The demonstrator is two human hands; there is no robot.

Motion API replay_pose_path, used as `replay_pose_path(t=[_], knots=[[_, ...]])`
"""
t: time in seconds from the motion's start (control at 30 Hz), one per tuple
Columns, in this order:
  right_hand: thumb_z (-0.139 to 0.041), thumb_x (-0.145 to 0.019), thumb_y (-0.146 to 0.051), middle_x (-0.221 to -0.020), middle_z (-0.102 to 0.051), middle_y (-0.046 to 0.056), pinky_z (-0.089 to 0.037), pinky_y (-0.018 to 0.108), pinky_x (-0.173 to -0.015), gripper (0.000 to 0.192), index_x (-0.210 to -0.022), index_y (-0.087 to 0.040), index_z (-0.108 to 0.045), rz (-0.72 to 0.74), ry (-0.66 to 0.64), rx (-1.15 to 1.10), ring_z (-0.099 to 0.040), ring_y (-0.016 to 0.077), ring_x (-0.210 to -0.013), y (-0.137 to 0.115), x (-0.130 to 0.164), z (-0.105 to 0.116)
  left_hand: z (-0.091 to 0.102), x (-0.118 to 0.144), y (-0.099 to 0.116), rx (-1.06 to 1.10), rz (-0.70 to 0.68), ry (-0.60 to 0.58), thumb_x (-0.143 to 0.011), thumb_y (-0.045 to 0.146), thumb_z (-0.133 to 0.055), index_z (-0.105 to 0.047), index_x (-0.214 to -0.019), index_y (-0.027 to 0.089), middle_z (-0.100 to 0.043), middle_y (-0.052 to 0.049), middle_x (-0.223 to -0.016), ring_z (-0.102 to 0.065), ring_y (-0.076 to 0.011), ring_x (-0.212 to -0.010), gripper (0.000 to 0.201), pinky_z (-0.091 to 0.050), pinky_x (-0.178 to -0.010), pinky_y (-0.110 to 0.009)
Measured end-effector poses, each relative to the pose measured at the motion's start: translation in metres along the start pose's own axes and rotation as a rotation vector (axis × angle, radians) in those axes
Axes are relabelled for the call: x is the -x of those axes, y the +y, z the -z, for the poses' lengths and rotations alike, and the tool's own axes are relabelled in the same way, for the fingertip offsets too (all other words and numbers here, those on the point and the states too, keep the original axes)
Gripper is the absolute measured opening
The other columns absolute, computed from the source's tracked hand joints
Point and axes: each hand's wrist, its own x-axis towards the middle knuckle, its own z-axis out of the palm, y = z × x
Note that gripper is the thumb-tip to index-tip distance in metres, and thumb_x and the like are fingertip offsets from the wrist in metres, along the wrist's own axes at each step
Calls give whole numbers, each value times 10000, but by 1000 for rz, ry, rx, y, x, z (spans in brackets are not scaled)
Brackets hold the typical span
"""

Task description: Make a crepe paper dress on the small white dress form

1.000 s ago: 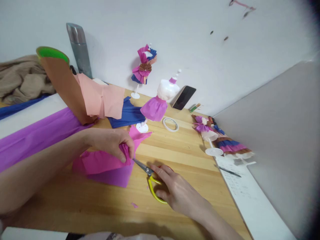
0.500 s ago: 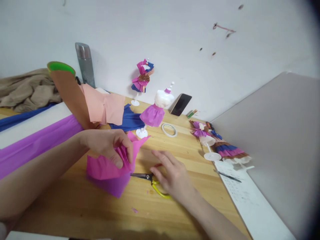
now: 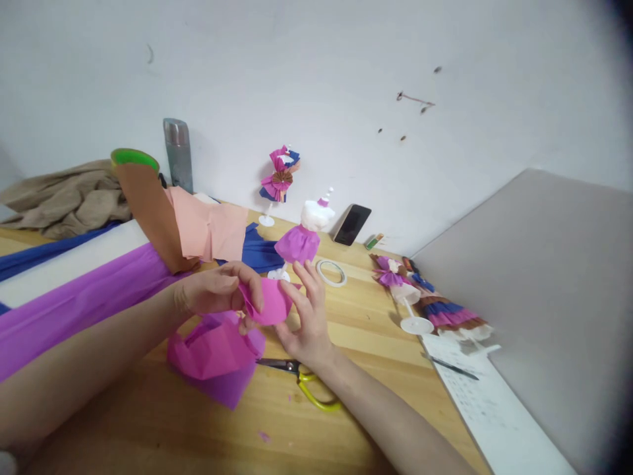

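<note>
My left hand (image 3: pixel 225 290) pinches a small piece of pink crepe paper (image 3: pixel 271 303) between thumb and fingers, held above the table. At the paper's right edge is my right hand (image 3: pixel 306 316), its fingers spread and apart; the fingertips seem to touch the edge. Below my left hand lie more crumpled pink crepe paper (image 3: pixel 210 356) and a purple sheet (image 3: pixel 225 389). The yellow-handled scissors (image 3: pixel 316 396) rest on the table, partly under my right forearm. Just behind the hands stands a small dress form (image 3: pixel 299 244) with a purple skirt and white top.
A tape roll (image 3: pixel 331 272), a phone (image 3: pixel 352 224) and another decorated dress form (image 3: pixel 279 181) are toward the wall. Peach paper (image 3: pixel 210 231), a brown roll (image 3: pixel 148 211) and a flask (image 3: pixel 178 155) are at left. Small dressed forms (image 3: pixel 450 316) and a pen (image 3: pixel 455 368) on paper lie right.
My left hand has lifted a small pink piece off the crumpled paper. My right hand has left the scissors and moved up and left to the piece. The view has tilted upward.
</note>
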Motion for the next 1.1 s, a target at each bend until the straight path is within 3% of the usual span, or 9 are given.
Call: replay_pose_path(t=[0.27, 0.43, 0.57, 0.63, 0.73, 0.83, 0.9, 1.0, 1.1], knots=[[-545, -805, -45, -1129, -677, 122, -514, 472, -939, 261, -971, -205, -668, -106, 195, -93, -639, 258, -1091, 16, -19, 20, -2, -6, -10, 169, -196, 55, -812, 501, -698, -755, -939, 143, -730, -82, -717, -677, -179, -618, 384, -518, -615, -255], [-564, -842, -172, -745, -709, 33, -527, 284, -619, 135, -843, -196, -697, -465, 86, -311, -656, 171, -678, 26, -28, 35, 2, -11, -13, 159, -230, 159, -807, 533, -679, -730, -1001, 157, -710, -71, -781, -643, -166, -651, 426, -504, -619, -261], [-614, -781, -279, -595, -643, 3, -475, 257, -530, 149, -694, -173, -671, -716, -81, -489, -589, 153, -554, 37, -37, 46, 19, -13, -6, -159, -193, 479, -803, 558, -661, -672, -1129, 173, -612, -3, -624, -531, -123, -530, 504, -439, -543, -243], [-617, -736, -270, -559, -618, -6, -450, 246, -505, 143, -637, -171, -646, -769, -171, -527, -565, 146, -528, 41, -43, 51, 28, -13, 1, -314, -194, 622, -765, 455, -735, -655, -1169, 180, -664, -25, -778, -586, -131, -656, 495, -465, -631, -244], [-610, -701, -233, -526, -592, -17, -405, 227, -479, 119, -606, -166, -636, -775, -243, -529, -526, 127, -498, 43, -50, 54, 29, -13, 14, -520, -187, 651, -623, 442, -823, -598, -1282, 199, -642, -121, -1224, -598, -260, -1100, 737, -488, -871, -320], [-580, -705, -205, -525, -580, -22, -380, 211, -469, 110, -636, -157, -651, -759, -316, -508, -502, 114, -495, 42, -55, 54, 14, -19, 22, -691, -83, 614, -571, 445, -830, -570, -1319, 221, -605, -137, -1316, -519, -320, -1255, 823, -465, -954, -387], [-564, -714, -194, -531, -569, -25, -378, 205, -474, 115, -654, -154, -654, -739, -349, -493, -491, 108, -503, 42, -58, 53, 1, -25, 24, -802, -15, 647, -581, 402, -820, -628, -1222, 222, -668, -101, -1192, -600, -293, -1120, 693, -502, -859, -361], [-596, -718, -195, -592, -592, -23, -395, 207, -501, 85, -723, -154, -671, -713, -357, -501, -508, 108, -542, 44, -61, 56, -11, -34, 25, -899, 37, 716, -643, 392, -756, -689, -786, 173, -656, -11, -723, -600, -177, -679, 270, -447, -579, -259], [-681, -704, -246, -643, -618, -16, -411, 212, -498, 123, -788, -157, -675, -777, -307, -573, -537, 111, -553, 50, -64, 65, -12, -40, 30, -767, 69, 779, -648, 403, -739, -629, -623, 157, -562, 19, -548, -499, -122, -523, 271, -362, -487, -230]])
